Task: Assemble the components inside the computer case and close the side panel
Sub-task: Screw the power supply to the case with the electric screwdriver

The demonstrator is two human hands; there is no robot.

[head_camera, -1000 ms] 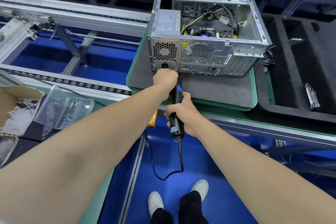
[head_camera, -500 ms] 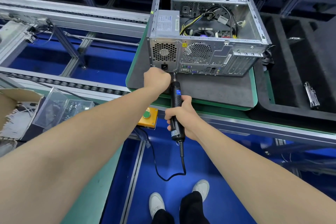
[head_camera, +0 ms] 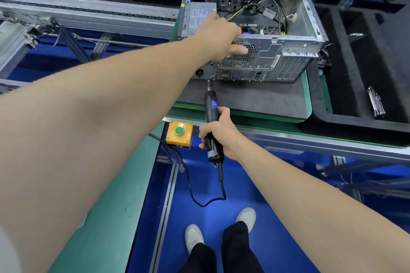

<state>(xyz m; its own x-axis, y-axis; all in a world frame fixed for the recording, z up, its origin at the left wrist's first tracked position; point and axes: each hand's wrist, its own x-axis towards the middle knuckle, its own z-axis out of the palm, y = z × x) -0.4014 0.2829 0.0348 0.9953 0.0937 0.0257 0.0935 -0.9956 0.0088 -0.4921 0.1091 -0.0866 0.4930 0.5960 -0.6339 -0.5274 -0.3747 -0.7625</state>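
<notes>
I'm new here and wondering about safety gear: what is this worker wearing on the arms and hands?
Almost nothing. The left forearm and right forearm are bare, and the left hand and right hand carry no gloves, watch or strap. A pale patch by the left upper arm may be a short sleeve.

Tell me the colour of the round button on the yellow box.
Green button; clearest in the head view.
</notes>
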